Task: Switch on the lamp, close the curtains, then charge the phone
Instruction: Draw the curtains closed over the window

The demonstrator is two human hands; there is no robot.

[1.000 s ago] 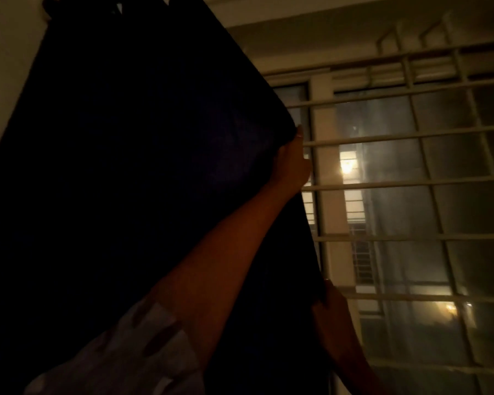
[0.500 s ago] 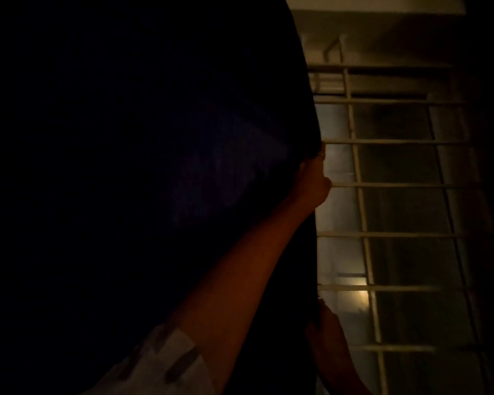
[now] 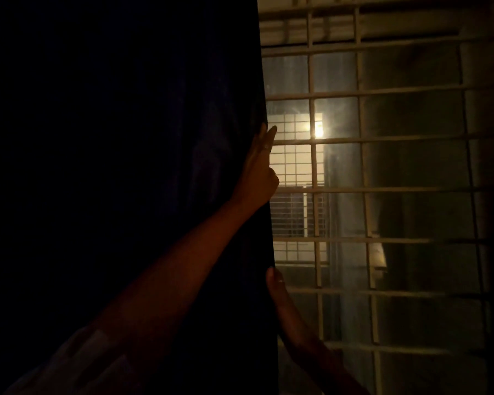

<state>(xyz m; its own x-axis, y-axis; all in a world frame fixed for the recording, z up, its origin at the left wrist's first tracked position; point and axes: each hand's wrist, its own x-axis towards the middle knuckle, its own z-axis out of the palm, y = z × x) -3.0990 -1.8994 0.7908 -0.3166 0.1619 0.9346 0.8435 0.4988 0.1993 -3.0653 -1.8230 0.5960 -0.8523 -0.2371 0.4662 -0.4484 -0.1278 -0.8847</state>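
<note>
Pale patterned short sleeve; ringed finger.

A pale metal window grille of crossed horizontal and vertical bars spans the right side; behind its glass, a glowing outdoor light shines beside a lit neighbouring building facade

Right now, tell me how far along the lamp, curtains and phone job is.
Done: cannot confirm; no lamp shows, and the only light seen comes from outside the grille. In hand: closing the curtains. The left hand and right hand are on the edge of the dark curtain, which covers about half the view; the barred window right of it is uncovered. Left: finish drawing it, then charge the phone, not in view.
</note>
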